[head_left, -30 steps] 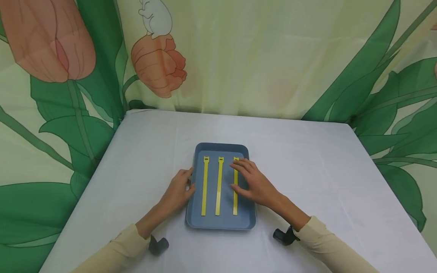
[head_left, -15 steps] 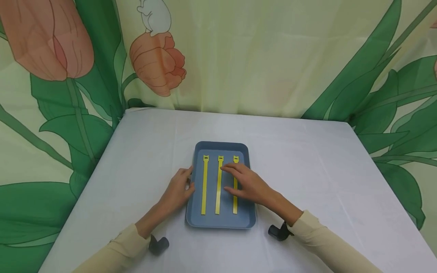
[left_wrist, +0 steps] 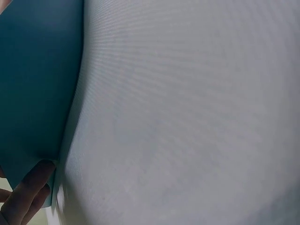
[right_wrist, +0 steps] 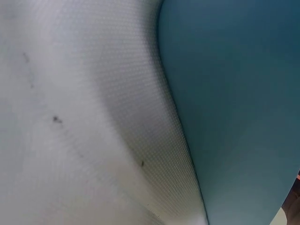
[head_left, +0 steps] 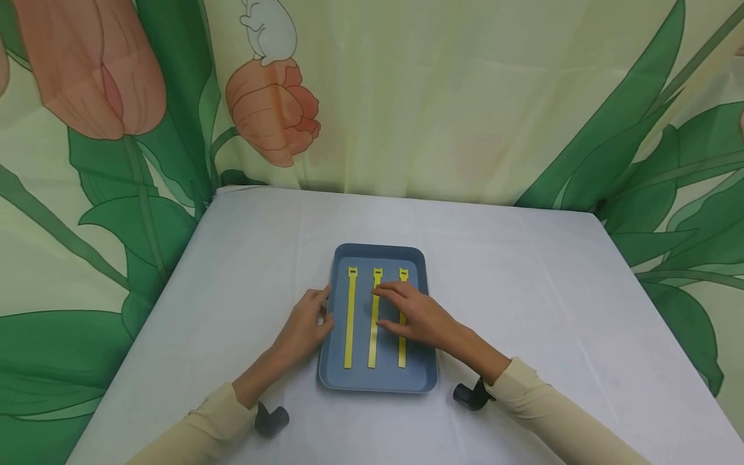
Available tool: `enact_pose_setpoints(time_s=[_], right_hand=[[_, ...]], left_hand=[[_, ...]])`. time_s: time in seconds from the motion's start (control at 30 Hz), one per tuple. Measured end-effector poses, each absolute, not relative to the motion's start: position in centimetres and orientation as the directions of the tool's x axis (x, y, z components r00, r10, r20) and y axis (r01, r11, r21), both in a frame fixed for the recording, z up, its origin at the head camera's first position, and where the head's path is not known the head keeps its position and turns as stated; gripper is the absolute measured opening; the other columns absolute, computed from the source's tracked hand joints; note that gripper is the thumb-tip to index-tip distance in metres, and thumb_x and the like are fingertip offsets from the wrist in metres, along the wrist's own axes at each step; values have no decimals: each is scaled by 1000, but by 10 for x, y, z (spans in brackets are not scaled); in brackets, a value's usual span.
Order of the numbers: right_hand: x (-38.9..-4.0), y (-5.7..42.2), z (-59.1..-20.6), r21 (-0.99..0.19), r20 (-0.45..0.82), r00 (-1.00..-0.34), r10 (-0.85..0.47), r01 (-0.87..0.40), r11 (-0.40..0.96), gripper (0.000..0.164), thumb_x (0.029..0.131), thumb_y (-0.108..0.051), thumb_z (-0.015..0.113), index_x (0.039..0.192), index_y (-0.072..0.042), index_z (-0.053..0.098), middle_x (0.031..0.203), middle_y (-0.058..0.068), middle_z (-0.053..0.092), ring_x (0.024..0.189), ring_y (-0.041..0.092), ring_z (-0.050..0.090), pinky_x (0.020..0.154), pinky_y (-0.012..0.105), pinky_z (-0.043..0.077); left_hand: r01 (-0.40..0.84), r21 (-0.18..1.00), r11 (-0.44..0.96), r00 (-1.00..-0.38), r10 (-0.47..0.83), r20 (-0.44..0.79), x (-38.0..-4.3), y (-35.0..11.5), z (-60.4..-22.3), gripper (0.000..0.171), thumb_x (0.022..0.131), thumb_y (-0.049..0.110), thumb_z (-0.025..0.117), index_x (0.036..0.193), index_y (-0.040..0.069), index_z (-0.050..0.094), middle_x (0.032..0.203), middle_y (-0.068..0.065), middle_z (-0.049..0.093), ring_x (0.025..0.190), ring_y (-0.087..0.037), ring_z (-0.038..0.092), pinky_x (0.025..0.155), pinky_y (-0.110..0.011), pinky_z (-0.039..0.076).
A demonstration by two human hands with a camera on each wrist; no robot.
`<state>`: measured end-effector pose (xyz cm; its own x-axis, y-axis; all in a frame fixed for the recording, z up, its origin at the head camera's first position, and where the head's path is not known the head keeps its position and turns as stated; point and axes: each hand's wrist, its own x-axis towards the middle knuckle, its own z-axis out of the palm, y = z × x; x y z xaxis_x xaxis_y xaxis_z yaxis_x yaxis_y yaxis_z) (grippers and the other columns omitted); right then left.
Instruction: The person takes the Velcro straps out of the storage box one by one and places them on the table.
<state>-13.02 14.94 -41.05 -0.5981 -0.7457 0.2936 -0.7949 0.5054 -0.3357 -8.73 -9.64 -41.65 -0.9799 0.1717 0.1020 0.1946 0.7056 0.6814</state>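
Note:
Three yellow cable straps with slotted heads lie side by side, lengthwise, in a blue-grey tray [head_left: 363, 382]: a left strap [head_left: 350, 323], a middle strap [head_left: 374, 345] and a right strap [head_left: 402, 355]. My left hand [head_left: 302, 326] rests at the tray's left side, thumb and fingers apart; in the left wrist view its fingertips [left_wrist: 40, 173] meet the outer wall. Over the tray's right half is my right hand [head_left: 423, 318], covering part of the right strap. Its fingertips and thumb tip overlap the middle strap in the head view, with a gap between them and nothing gripped.
The tray sits on a table with a white cloth [head_left: 511, 271]. Behind it hangs a flower-printed curtain [head_left: 418, 97]. Dark wrist cameras hang under both wrists, the left camera [head_left: 271, 421] and the right camera [head_left: 472, 395].
My right hand has shifted left, from the right strap to the middle one, uncovering the right strap's head. The left hand, tray and straps have stayed in place.

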Motion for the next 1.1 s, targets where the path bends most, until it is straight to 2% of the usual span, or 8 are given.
enact_pose_setpoints(time_s=[0.3,0.57,0.83,1.1], right_hand=[[-132,145,-405,-320,295,-586,-755,-805,500,56,81,-27,74,130,-8,54,128,5,52,118,17,48,95,32,44],[-137,143,-393,-324,333,-597,-729,-799,506,56,79,-25,76,129,-8,56,130,8,53,119,21,49,97,39,42],[-138,141,-400,-339,293,-583,-758,-805,488,53,83,-30,71,129,-8,56,127,3,54,116,15,50,93,31,46],[-142,133,-398,-329,296,-564,-770,-818,473,49,84,-28,71,127,-8,57,127,2,54,118,15,49,94,32,45]], left_hand=[[210,687,696,-977,175,122,-86,-97,-418,58,79,-4,62,134,-11,43,111,-16,54,84,-16,56,70,-26,51],[200,687,698,-979,167,115,-88,-96,-418,59,79,-4,62,134,-11,43,113,-16,54,85,-16,56,72,-26,51],[190,691,697,-981,168,100,-88,-96,-418,59,79,-4,62,134,-11,42,114,-17,53,87,-17,57,74,-26,51],[204,694,691,-978,179,109,-89,-97,-420,58,79,-4,62,134,-11,43,114,-17,53,86,-16,56,73,-27,51]])
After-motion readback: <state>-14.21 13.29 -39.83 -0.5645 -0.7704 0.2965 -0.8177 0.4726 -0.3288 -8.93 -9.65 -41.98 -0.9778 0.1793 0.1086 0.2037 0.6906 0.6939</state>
